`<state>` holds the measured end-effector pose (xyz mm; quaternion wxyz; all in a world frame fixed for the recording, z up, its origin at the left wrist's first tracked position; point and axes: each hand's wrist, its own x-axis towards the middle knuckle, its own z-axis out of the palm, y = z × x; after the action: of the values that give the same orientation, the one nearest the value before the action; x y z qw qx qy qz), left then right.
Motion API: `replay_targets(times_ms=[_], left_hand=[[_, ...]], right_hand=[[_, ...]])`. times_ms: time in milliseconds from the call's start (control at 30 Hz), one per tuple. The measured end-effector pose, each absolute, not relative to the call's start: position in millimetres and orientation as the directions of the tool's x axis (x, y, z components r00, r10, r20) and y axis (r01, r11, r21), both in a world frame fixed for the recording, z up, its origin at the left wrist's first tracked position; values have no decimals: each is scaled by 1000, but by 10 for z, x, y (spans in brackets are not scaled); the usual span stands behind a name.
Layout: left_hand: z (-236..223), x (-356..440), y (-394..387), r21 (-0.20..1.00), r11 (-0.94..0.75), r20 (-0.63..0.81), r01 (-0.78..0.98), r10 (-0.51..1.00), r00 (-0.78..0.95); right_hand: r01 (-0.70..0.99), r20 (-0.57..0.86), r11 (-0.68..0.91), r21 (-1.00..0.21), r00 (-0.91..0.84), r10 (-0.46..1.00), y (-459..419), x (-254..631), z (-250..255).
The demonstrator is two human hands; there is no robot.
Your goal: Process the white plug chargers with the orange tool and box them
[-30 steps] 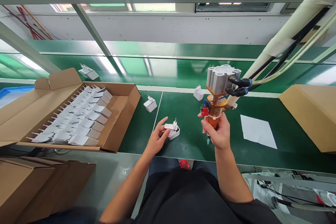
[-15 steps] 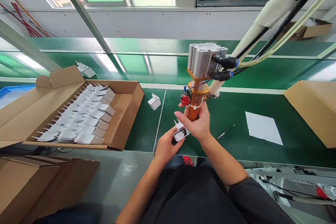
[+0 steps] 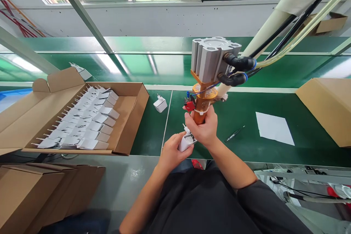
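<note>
Between the fingers of my left hand (image 3: pixel 174 150) is a white plug adapter (image 3: pixel 185 142), its prongs pointing up and away. My right hand (image 3: pixel 206 127) is wrapped round the orange lower shaft of a pneumatic tool (image 3: pixel 202 111), just above and right of the adapter. The tool has a silver cylinder (image 3: pixel 210 60) on top, black air fittings and a small red switch (image 3: pixel 189 105) at its side. The shaft's lower end is partly hidden behind my right thumb and fingers. Another white adapter (image 3: pixel 160 104) stands on the green bench to the left.
An open cardboard box (image 3: pixel 137 124) at left holds rows of white adapters (image 3: pixel 90 120). A pen (image 3: pixel 234 134) and a white paper sheet (image 3: pixel 275 128) lie on the green bench (image 3: pixel 309 153). A closed carton (image 3: pixel 326 111) stands at right. The tool hangs from a thick cream arm (image 3: pixel 270 29).
My left hand has tilted the adapter, so its open inside, seen before, now faces away from view. My right hand keeps its grip on the tool. The camera view has shifted slightly.
</note>
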<state>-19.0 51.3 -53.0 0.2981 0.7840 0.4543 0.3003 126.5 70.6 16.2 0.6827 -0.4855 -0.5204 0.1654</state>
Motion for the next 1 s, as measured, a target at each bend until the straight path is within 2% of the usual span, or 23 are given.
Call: replay_targets(times_ms=[267, 467, 600, 767, 1000], left_hand=[[-559, -181, 508, 745, -404, 190, 531, 891, 412], [-646, -115, 496, 707, -390, 190, 589, 908, 374], [-746, 14, 467, 761, -313, 159, 568, 939, 305], [-834, 169, 425, 833, -305, 207, 462, 946, 251], [-865, 265, 370, 862, -278, 233, 423, 960, 156]], right_hand=[[240, 512, 452, -859, 388, 767, 687, 1262, 187], [185, 529, 498, -847, 374, 762, 671, 1224, 200], [186, 518, 485, -854, 380, 766, 666, 1155, 221], [221, 542, 497, -839, 409, 734, 665, 1092, 246], [171, 500, 472, -865, 381, 778, 641, 1129, 245]])
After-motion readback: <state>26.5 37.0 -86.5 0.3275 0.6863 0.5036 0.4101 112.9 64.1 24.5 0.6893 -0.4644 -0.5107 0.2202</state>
